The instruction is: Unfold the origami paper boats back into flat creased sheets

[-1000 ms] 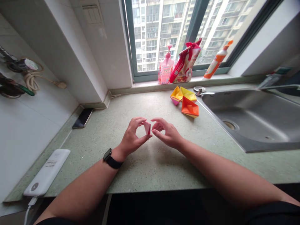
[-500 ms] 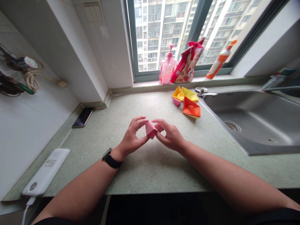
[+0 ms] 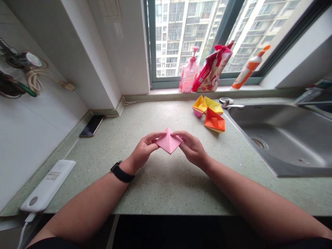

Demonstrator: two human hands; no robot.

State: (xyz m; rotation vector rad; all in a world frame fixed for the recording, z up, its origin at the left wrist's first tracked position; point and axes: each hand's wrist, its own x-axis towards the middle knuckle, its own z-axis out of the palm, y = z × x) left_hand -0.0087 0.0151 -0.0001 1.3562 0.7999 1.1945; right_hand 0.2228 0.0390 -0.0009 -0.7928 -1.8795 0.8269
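Observation:
Between my two hands is a pink folded paper, a flat diamond with a crease down its middle, held above the counter. My left hand pinches its left corner, index finger on top and thumb at the near side. On the other corner, my right hand is closed the same way, the fingers partly hidden behind the paper. Farther back on the right sit folded paper boats: an orange one, a yellow one and a yellow-and-pink one.
A steel sink is set into the speckled counter at right. At left lie a phone and a white power bank with a cable. On the windowsill stand a pump bottle, a red bag and an orange-white bottle.
The pink paper has gone from a partly opened, pointed form to a flattened diamond. Both hands have moved slightly apart to its side corners, and the camera view has shifted a little.

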